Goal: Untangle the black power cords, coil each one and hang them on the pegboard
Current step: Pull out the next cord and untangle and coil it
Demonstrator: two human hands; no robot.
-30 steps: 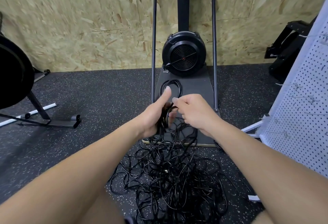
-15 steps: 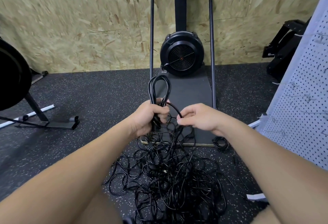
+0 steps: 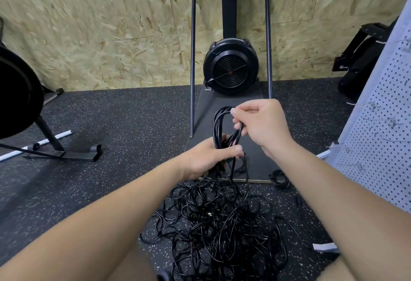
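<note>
Head view: no legible writing; both hands (image 3: 209,158) (image 3: 262,125) hold cord coil (image 3: 219,125).

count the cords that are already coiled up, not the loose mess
2: one coil held up between the left hand and right hand; one small coil on the floor by the platform corner. More may hide in the tangle.

There is a single view, from a wide-angle camera worn on the person's head, looking forward and down over both bare forearms, which reach in from the bottom corners. It sits close above the tangled heap of black power cords (image 3: 219,225) on the dark speckled rubber floor (image 3: 124,129). Farther off it faces the chipboard wall (image 3: 106,27), whose lines bend toward the edges.
</note>
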